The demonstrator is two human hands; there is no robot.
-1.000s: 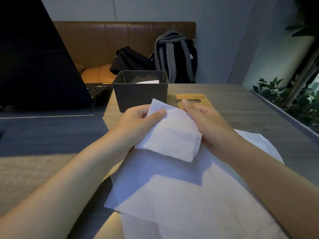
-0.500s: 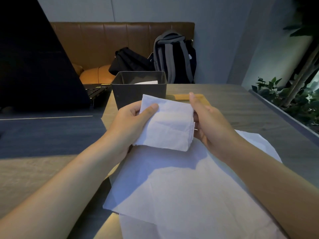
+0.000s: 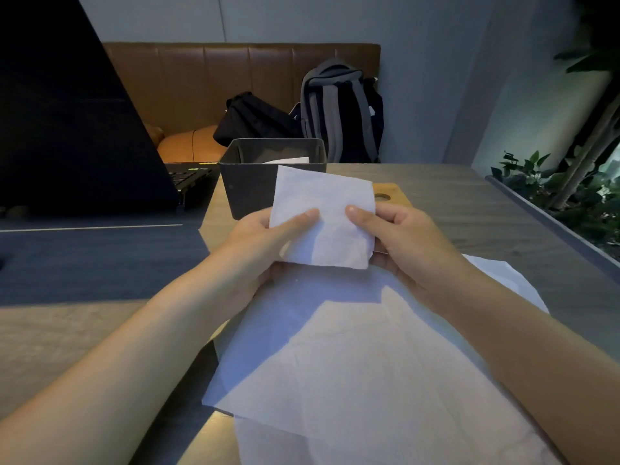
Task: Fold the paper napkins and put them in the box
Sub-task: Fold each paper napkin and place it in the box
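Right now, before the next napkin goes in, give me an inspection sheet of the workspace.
Surface: wooden table, dark mat on its left.
Job's things: folded napkin held up in front of the grey box; one napkin already inside; unfolded napkins spread below.
Clutter: laptop, wooden board.
Hands: left hand and right hand each pinch the folded napkin.
Cables: nothing seen.
Surroundings: brown bench, backpack, black bag, plants.
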